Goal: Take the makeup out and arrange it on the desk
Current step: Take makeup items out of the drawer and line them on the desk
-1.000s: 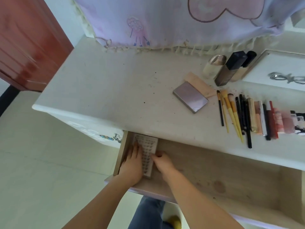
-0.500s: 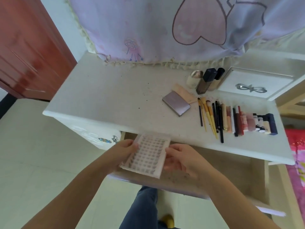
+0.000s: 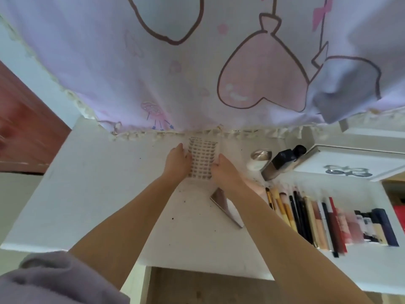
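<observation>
- Overhead, a head-worn camera looks down on a white bench [image 3: 105, 194] where a person's two bare arms reach toward the far edge, just under a hanging lilac cloth [image 3: 153, 62] printed with hearts.
- Between the hands lies a flat, clear tray of false lashes [image 3: 202, 160], rows of small dark clusters showing through it. It sits at the far middle of the bench, its far end touching the cloth's fringe.
- Judging by its thin, see-through build, the tray is probably light and fairly stiff – yet easy to flex or crack, and its smooth plastic may slip. The long side edges look like the safest place to hold; pressing the top could disturb the lashes.
- The left hand [image 3: 177, 162] rests against the tray's left edge, fingers [image 3: 180, 148] extended and close together, lying along the side rather than curled around it.
- The right hand [image 3: 223, 170] meets the right edge, its fingers bent inward – they pinch or press the rim; I cannot tell which.
- To the right, near the right forearm, a mauve compact [image 3: 225, 205] lies partly hidden.
- Further right, a row of brushes, pencils and lipsticks [image 3: 328, 218] lies side by side, with a dark-capped bottle [image 3: 282, 164] and a small jar [image 3: 258, 160] standing beyond.
- At the near edge, an open drawer [image 3: 208, 288] shows bare wood.
</observation>
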Motion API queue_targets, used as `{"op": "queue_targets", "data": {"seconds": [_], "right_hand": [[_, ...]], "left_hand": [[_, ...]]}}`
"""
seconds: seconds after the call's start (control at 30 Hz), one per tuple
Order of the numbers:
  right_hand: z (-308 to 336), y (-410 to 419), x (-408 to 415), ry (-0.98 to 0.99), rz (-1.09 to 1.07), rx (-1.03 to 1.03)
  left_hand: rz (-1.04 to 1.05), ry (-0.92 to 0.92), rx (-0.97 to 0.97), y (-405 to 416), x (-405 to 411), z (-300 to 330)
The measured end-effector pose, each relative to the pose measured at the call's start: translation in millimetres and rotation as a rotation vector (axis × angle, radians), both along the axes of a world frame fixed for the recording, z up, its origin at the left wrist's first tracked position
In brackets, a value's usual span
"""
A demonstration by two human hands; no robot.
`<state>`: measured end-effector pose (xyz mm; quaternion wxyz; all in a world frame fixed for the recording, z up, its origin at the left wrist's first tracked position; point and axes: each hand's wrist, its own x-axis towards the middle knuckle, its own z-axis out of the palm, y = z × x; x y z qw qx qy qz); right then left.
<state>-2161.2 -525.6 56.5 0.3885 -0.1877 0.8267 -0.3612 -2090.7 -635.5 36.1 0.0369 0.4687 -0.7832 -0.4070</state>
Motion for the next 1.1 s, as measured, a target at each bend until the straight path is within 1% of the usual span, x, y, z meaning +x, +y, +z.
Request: {"op": "queue_targets", "data": {"seconds": [0.07,0.17,0.23,0.33,0.4,0.5,0.6,0.67,0.73,0.8,0.87,0.93,1.03,1.07,1.1], "right_hand": [[-14,-13,-6,0.039,0.004,0.024],[-33,-19,-5,0.109,0.064,0.078],[-33,-19,-4,0.149,0.093,0.082],[-18,-8,-3,0.144,0.107,0.03],[0,12,2,0.131,0.086,-0.054],[24,63,14,0.12,0.037,-0.133],[24,126,29,-0.014,-0.053,-0.148],[17,170,44,-0.195,-0.18,-0.153],[4,219,64,-0.272,-0.234,-0.137],[-12,269,85,-0.325,-0.24,-0.089],[-22,317,110,-0.429,-0.296,-0.042],[-33,360,132,-0.567,-0.429,-0.027],[-53,404,150,-0.793,-0.737,-0.093],[-58,412,153,-0.844,-0.835,-0.153],[-63,415,154,-0.87,-0.906,-0.215]], "left_hand": [[-0.042,-0.006,-0.03,-7,-6,-15],[-0.095,0.068,-0.051,-1,-3,-34],[-0.088,0.104,-0.051,1,-2,-40],[-0.108,0.093,-0.069,1,4,-37],[-0.087,0.117,-0.112,9,15,-29],[-0.054,0.223,-0.17,48,44,-14],[-0.047,0.299,-0.153,110,75,-2],[-0.016,0.324,-0.037,158,96,1],[-0.019,0.329,0.168,203,117,-3],[-0.064,0.256,0.342,244,140,-12],[-0.06,0.117,0.488,276,165,-20],[0.021,-0.033,0.669,296,192,-28],[0.133,-0.237,0.867,309,226,-36],[0.203,-0.249,0.924,311,233,-39],[0.294,-0.22,0.984,311,236,-42]]}}
